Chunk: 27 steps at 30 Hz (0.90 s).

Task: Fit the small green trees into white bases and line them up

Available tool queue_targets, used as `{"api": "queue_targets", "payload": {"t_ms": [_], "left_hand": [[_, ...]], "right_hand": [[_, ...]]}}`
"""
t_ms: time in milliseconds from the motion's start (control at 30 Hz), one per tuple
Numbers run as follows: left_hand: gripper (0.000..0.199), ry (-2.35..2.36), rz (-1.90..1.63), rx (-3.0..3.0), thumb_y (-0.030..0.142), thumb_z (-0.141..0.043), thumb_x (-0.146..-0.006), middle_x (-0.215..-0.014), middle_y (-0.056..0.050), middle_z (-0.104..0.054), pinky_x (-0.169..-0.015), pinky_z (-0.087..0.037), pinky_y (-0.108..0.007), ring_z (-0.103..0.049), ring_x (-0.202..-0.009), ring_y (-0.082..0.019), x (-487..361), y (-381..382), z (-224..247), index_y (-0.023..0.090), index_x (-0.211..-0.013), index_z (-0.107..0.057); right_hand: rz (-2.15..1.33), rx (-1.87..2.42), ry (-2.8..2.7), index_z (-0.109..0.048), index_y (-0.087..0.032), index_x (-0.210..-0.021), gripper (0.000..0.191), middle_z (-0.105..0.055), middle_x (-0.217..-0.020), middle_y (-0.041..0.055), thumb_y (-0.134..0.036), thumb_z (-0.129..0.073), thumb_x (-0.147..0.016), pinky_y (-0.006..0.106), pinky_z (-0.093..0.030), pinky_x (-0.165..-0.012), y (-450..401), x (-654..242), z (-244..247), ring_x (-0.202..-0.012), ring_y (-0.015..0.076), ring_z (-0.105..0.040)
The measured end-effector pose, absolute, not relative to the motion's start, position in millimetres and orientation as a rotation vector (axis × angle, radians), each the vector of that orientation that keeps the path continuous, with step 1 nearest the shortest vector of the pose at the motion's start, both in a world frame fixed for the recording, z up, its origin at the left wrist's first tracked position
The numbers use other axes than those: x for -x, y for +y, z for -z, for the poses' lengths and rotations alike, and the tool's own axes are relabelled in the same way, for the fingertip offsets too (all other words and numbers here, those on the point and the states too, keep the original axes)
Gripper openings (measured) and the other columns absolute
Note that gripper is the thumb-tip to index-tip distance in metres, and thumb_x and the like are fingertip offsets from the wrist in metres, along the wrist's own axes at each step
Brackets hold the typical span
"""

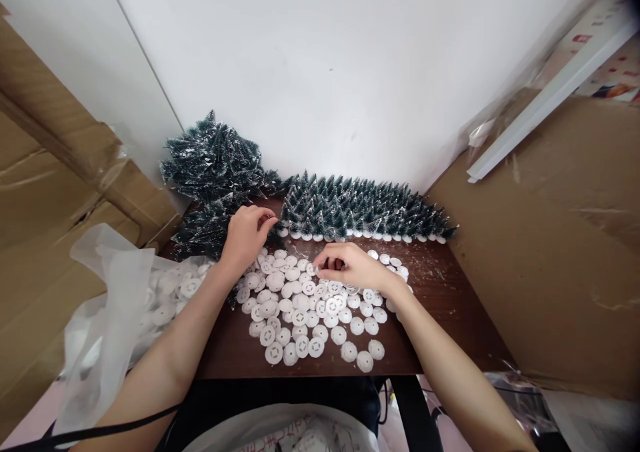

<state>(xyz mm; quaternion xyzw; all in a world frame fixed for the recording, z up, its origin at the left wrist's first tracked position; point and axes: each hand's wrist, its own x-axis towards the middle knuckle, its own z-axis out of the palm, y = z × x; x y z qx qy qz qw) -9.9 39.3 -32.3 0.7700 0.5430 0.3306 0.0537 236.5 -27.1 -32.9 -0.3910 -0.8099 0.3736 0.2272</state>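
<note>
My left hand [251,231] is pinched at the right edge of the loose pile of small frosted green trees [215,165]; what its fingertips hold is too small to make out. My right hand [347,265] has its fingers curled over the spread of round white discs [300,302], with the thumb and index fingertip at one disc [311,269]. Behind the hands, upright trees [350,205] on white bases stand in tight rows against the wall.
A translucent bag [120,305] with more white discs lies left of the dark wooden table [450,319]. Cardboard [550,239] rises on the right, and more cardboard [55,252] on the left. A white bag [285,432] sits below the front edge.
</note>
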Motion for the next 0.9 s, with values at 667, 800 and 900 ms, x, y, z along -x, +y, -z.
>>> {"api": "queue_targets", "payload": {"t_ms": [667, 800, 900], "left_hand": [[0.018, 1.453, -1.022, -2.462, 0.018, -0.058, -0.088, -0.092, -0.006, -0.065, -0.076, -0.051, -0.032, -0.062, -0.082, -0.02, 1.8, 34.7, 36.2, 0.013, -0.103, -0.065], [0.012, 1.459, -1.045, -2.42, 0.02, -0.059, -0.086, -0.087, -0.005, -0.066, -0.075, -0.05, -0.031, -0.062, -0.079, -0.018, 2.5, 35.3, 37.2, 0.015, -0.096, -0.065], [0.012, 1.458, -1.035, -2.408, 0.023, -0.058, -0.086, -0.085, -0.004, -0.066, -0.075, -0.049, -0.031, -0.063, -0.078, -0.018, 2.3, 34.5, 36.0, 0.015, -0.094, -0.064]], "right_hand": [[-1.01, 1.086, -2.26, -0.07, -0.017, -0.1, 0.016, -0.069, -0.103, 0.0061, -0.026, -0.066, -0.088, 0.028, -0.054, -0.067, -27.7, -236.0, 33.4, -0.076, 0.0127, -0.063], [-0.999, 1.089, -2.262, -0.07, -0.017, -0.099, 0.015, -0.069, -0.102, 0.0059, -0.025, -0.067, -0.087, 0.027, -0.054, -0.066, -27.5, -236.0, 33.2, -0.075, 0.0124, -0.063], [-0.995, 1.086, -2.261, -0.07, -0.018, -0.099, 0.015, -0.068, -0.101, 0.0055, -0.026, -0.066, -0.087, 0.028, -0.053, -0.066, -27.1, -235.8, 33.3, -0.074, 0.0123, -0.063]]}}
